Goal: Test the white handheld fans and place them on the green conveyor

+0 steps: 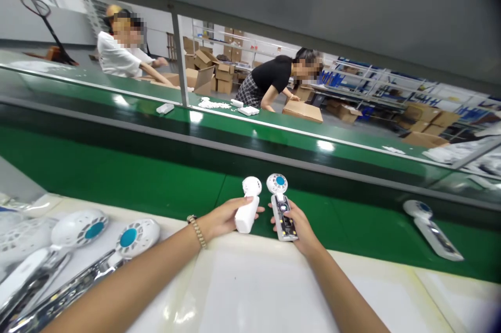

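Observation:
Just above the near edge of the green belt, my left hand (226, 218) is closed around a white handheld device (246, 214) with a round head and a smooth white back. Beside it, my right hand (303, 226) grips a second handheld device (279, 182) by its handle. That one faces me: its round slotted head has a blue centre, and a circuit board shows in the handle. The two devices are close together but apart. A beaded bracelet circles my left wrist.
Several similar devices (129, 236) lie on the white worktop at left. Another device (432, 231) rests on the green belt (344, 223) at right. A metal rail and post (180, 56) stand beyond. Two people work across the line, near cardboard boxes (302, 111).

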Motion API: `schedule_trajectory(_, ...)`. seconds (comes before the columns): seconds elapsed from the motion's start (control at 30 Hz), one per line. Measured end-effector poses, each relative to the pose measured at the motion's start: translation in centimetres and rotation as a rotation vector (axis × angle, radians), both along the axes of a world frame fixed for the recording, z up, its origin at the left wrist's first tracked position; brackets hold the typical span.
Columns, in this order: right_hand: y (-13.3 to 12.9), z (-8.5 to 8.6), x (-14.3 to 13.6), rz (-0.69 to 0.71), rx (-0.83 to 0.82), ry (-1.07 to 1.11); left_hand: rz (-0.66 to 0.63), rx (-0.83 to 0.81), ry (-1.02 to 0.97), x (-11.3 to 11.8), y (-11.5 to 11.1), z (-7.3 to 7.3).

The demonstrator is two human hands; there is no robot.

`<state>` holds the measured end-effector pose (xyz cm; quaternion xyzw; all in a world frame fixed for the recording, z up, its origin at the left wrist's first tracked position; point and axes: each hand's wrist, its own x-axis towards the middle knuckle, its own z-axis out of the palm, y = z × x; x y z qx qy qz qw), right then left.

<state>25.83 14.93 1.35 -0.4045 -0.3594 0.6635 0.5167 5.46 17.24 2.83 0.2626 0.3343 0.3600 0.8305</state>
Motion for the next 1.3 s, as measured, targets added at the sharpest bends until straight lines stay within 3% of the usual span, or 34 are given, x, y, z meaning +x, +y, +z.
schedule_trajectory(0.13, 0.1, -0.2, -0.1, -0.017, -0.029, -0.027, -0.062, 0.003, 0.024, 0.0, -0.7, -0.4)
schedule_trajectory(0.3, 0.0, -0.5, -0.5, -0.006, -0.016, -0.072, 0.031, 0.049, 0.144, 0.6, -0.9, -0.9)
schedule_trajectory(0.53, 0.1, -0.6, -0.3, -0.025, -0.046, -0.066, 0.108, 0.192, 0.31, 0.8, -0.7, -0.5)
schedule_trajectory(0.87, 0.1, -0.3, -0.5, -0.012, -0.065, -0.047, 0.119, 0.203, 0.09, 1.0, -0.8, -0.5)
schedule_trajectory(1.07, 0.1, -0.3, -0.6, -0.006, -0.063, -0.073, 0.163, 0.212, 0.128, 1.0, -0.7, -0.6)
schedule_trajectory(1.3, -0.1, -0.1, -0.4, -0.002, -0.024, -0.114, 0.107, 0.255, 0.22, 1.0, -0.9, -0.8)
